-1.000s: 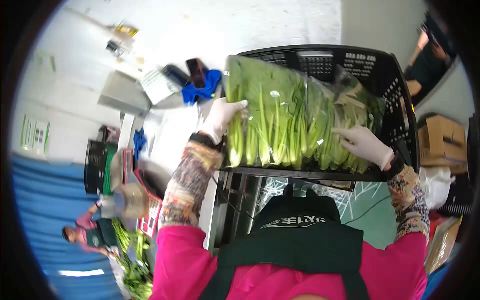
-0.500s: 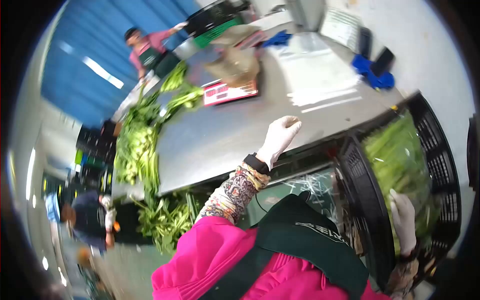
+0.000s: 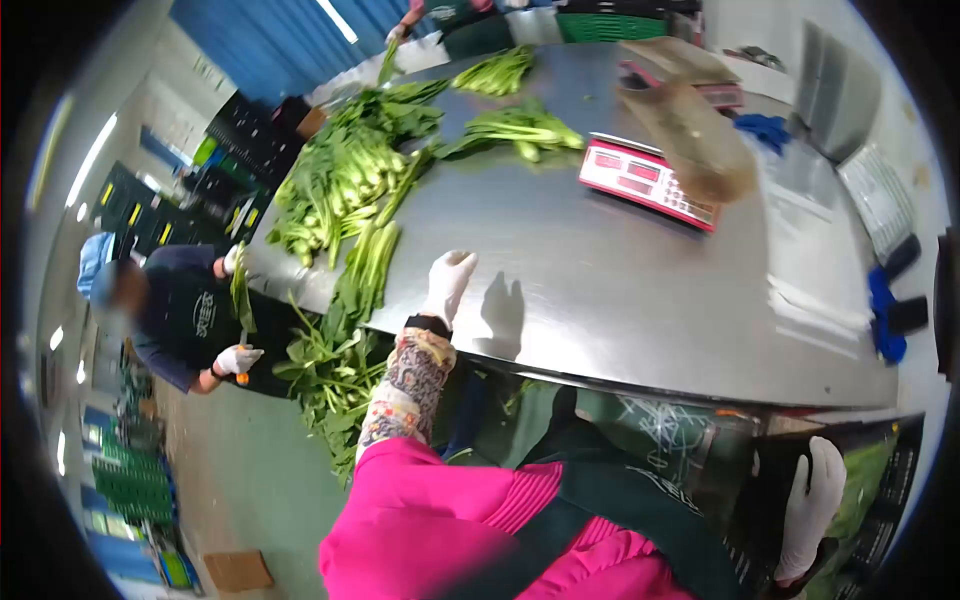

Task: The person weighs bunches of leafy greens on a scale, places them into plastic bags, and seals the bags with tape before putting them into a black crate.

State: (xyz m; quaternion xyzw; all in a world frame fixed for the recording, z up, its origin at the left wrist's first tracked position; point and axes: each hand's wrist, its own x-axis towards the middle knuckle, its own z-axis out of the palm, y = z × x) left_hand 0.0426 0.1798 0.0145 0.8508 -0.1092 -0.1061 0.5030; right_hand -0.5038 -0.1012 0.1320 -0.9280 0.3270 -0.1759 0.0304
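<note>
My left hand, in a white glove with a black band at the wrist, is over the near edge of the metal table. Its fingers are curled closed, and I see nothing in them. Close to its left, long-stemmed leafy greens lie on the table and hang over its edge. My right hand, also gloved, is low at the right with its fingers stretched out, holding nothing visible. Beside it is a black crate with bagged greens in it, partly hidden by the hand.
A red and white scale bears a brownish bag. White sheets lie at the table's right. A co-worker at the left holds a leafy stalk and a tool with an orange handle. Another person stands across the table.
My view has turned leftward, so the table and scale appear farther right. My right hand has come away from the bagged greens in the crate. My left hand is now nearer the leafy greens.
</note>
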